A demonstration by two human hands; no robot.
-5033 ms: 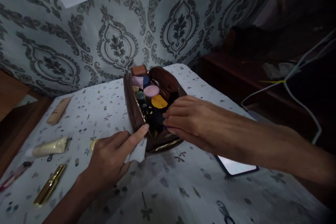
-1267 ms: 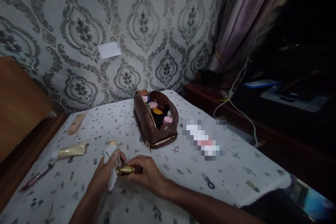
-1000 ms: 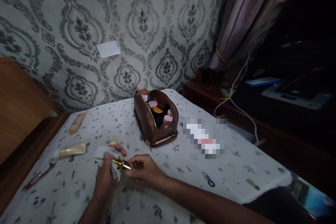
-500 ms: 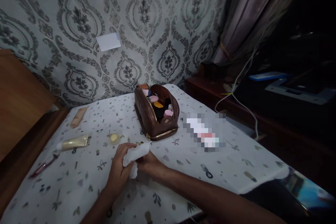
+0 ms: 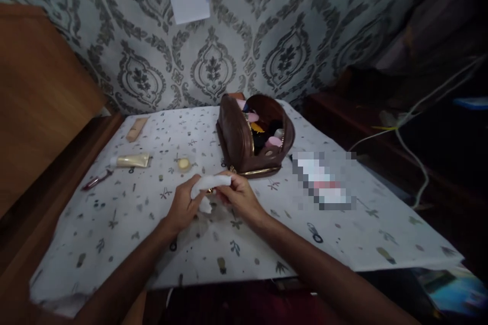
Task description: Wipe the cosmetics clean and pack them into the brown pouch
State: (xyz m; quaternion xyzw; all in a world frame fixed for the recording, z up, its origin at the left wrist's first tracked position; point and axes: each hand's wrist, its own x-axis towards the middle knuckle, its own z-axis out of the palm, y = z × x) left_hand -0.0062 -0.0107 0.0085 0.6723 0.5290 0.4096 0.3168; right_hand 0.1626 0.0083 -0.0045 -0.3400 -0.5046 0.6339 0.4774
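My left hand [image 5: 185,204] is closed around a white tissue [image 5: 210,183] near the table's middle. A small dark and gold item [image 5: 209,191] shows between the tissue and my right hand [image 5: 241,198], whose fingers are pinched at its side; what they grip is too small to name. Just behind my hands stands a brown bag [image 5: 238,137], unzipped, with pink, yellow and black items inside. A small round yellow-topped jar [image 5: 183,164] sits behind my left hand.
On the left of the patterned table cover [image 5: 145,228] lie a beige tube [image 5: 136,129], a pale gold tube [image 5: 132,160] and a dark red slim tube [image 5: 96,180]. A pixelated item [image 5: 324,180] lies right of the bag. White cables [image 5: 414,162] hang beyond.
The view has shifted, so the table and bag appear higher and farther right. My right hand has turned, and its pinched fingers now show beside the tissue.
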